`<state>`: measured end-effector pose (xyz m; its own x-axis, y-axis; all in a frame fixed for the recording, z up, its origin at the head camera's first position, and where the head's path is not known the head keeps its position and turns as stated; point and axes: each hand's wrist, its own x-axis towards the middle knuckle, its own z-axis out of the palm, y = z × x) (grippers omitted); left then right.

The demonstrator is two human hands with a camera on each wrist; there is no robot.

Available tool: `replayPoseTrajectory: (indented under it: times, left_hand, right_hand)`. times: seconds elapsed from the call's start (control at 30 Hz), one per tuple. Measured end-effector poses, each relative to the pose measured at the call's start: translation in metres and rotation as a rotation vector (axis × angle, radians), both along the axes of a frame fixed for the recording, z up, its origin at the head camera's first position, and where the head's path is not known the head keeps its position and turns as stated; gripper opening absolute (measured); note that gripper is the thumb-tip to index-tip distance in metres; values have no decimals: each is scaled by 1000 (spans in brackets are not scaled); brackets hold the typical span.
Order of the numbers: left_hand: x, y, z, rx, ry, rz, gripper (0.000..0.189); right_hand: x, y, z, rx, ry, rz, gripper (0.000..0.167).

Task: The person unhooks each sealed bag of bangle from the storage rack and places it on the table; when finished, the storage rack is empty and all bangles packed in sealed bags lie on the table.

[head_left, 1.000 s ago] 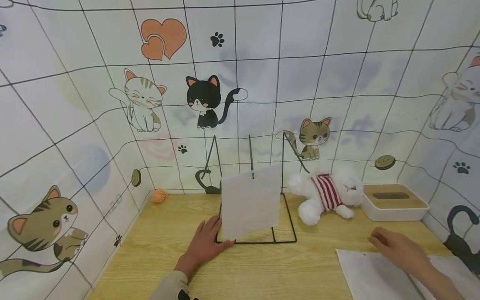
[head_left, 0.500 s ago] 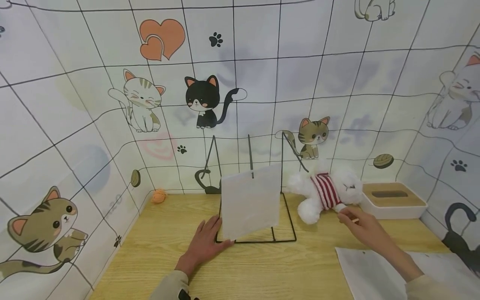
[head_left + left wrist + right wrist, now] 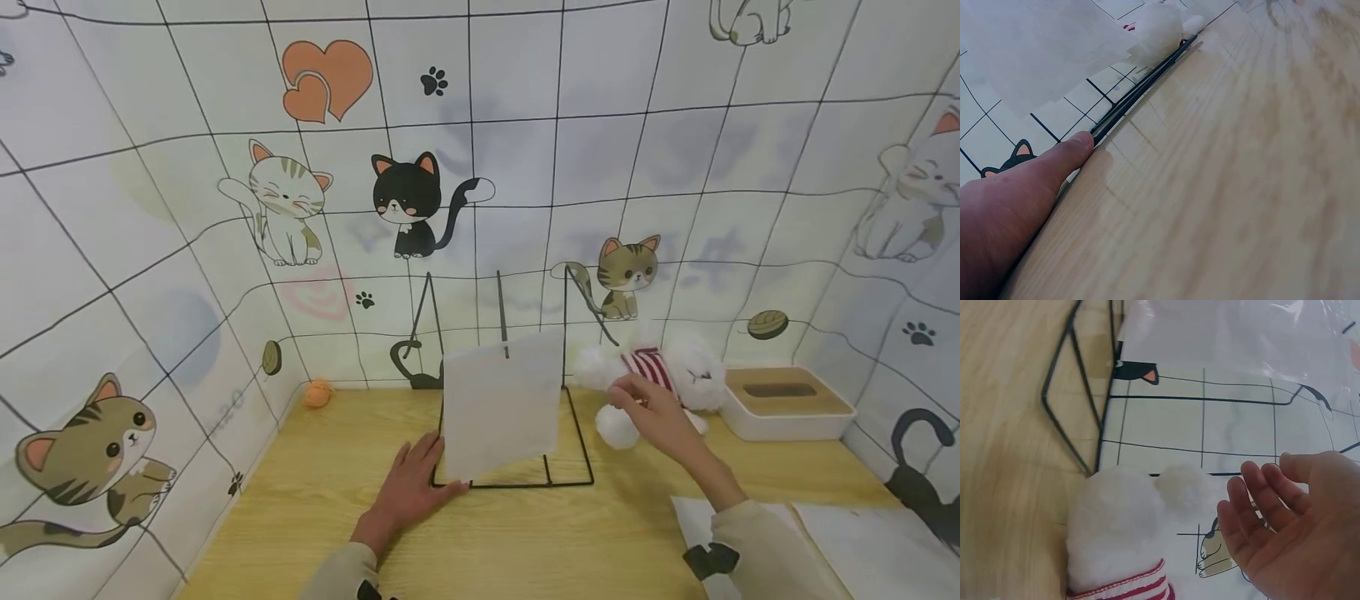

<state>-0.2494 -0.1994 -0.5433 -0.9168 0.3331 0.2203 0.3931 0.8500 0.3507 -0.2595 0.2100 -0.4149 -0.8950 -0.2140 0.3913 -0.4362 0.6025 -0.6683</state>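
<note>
A black wire rack [image 3: 532, 485] stands on the wooden table, and a thin white sheet [image 3: 502, 408] with a plastic-like shine hangs from its middle arm. My left hand [image 3: 412, 479] rests at the rack's front left corner. In the left wrist view its thumb [image 3: 1069, 153] touches the front wire. My right hand [image 3: 663, 421] is raised before a white plush toy [image 3: 697, 367] in a red-striped shirt, overlapping it in the head view. The right wrist view shows that hand's fingers [image 3: 1254, 522] loosely bent with nothing between them, beside the toy's fluffy legs [image 3: 1116, 512].
A white box with a wooden slotted lid [image 3: 787, 400] stands right of the toy. White sheets [image 3: 870, 542] lie at the front right, partly under the right sleeve. A small orange ball [image 3: 318, 393] sits at the back left. Cat-printed cloth walls [image 3: 510, 167] enclose the table.
My right hand has moved left and up from over the white sheets, past the box, to in front of the plush toy. The left hand, the rack and its hanging sheet stay put.
</note>
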Motion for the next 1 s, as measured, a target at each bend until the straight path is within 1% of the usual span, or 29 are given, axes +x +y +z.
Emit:
replayPoseTrajectory:
  times: [0.1, 0.27, 0.33, 0.43, 0.5, 0.63, 0.67, 0.73, 0.87, 1.0]
  left_hand:
    - [2, 0, -4, 5, 0, -5, 96]
    - [4, -7, -9, 13, 18, 13, 96]
    - [5, -7, -9, 12, 21, 24, 96]
    - [3, -4, -7, 12, 18, 20, 96]
    - [3, 0, -6, 19, 1, 15, 97]
    - [1, 5, -7, 27, -8, 4, 97]
    - [1, 5, -8, 19, -2, 5, 97]
    - [0, 5, -10, 10, 35, 11, 95]
    - [-1, 2, -9, 26, 73, 11, 93]
    - [-2, 0, -6, 25, 38, 1, 95]
  right_hand:
    - [-4, -6, 3, -47, 4, -18, 25]
    - [-9, -28, 7, -182, -16, -22, 28]
    - [-12, -38, 9, -225, -20, -28, 30]
    - [-15, -48, 12, -273, -2, -51, 32]
    - [-16, -53, 13, -291, 35, -87, 34]
    - [-15, -61, 15, -345, 126, -211, 32]
    - [-14, -63, 15, -369, 146, -235, 32]
    - [-16, -67, 16, -433, 171, -262, 33]
    - [-21, -77, 21, -528, 195, -252, 36]
    - [-24, -83, 24, -593, 171, -237, 37]
